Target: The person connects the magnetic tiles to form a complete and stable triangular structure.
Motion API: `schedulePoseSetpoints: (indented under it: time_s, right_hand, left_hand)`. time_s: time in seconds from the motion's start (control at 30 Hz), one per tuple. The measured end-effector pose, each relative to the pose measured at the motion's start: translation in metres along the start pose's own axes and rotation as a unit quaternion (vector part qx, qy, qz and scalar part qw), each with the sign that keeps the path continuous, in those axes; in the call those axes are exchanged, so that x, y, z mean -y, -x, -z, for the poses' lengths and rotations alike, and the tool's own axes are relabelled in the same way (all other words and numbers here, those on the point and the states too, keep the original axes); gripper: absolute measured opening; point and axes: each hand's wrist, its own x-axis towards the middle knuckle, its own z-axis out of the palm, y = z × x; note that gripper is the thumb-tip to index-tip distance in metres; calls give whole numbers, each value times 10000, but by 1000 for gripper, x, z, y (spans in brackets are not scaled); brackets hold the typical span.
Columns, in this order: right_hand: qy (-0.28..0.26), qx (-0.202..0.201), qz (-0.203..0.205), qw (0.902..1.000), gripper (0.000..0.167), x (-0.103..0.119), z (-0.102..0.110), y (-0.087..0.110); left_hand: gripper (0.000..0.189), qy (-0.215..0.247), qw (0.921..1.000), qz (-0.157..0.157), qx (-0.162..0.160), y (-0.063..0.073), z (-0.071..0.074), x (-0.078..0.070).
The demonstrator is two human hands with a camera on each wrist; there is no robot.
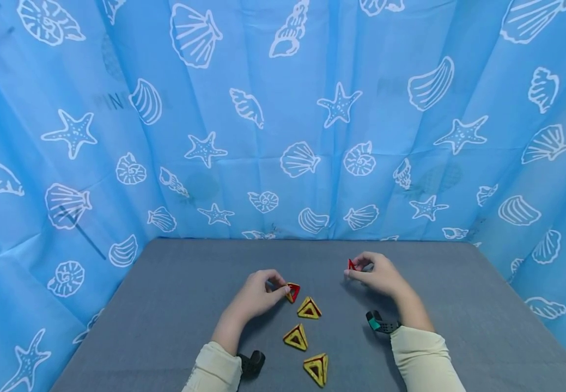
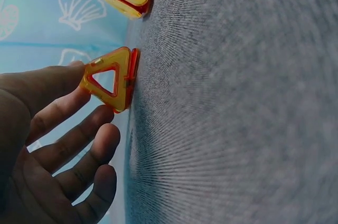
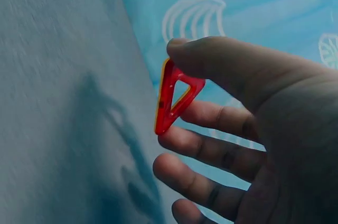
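My left hand pinches a yellow triangular magnetic tile between thumb and fingertips. A red triangular tile stands joined at its side, its lower edge on or close to the table. Farther right, my right hand holds a red triangular tile with a yellow edge, raised above the table between thumb and fingers. In the right wrist view its other fingers hang loosely curled. Just right of the left hand lies a yellow and red triangle piece.
Two more yellow and red triangle pieces, one in the middle and one nearer the front, lie on the grey table. A blue shell-patterned curtain hangs behind it. Dark wrist devices sit at both cuffs.
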Motion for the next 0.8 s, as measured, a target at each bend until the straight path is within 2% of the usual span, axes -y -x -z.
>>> schedulePoseSetpoints:
  time_s: [0.27, 0.8]
  right_hand:
    - [-292, 280, 410, 9983, 36, 12, -18, -5]
    - [-337, 358, 553, 9973, 29, 19, -27, -6]
  left_hand:
    - [10, 5, 10000, 28, -18, 0, -2, 0]
    - [11, 19, 10000, -34, 0, -1, -1, 0]
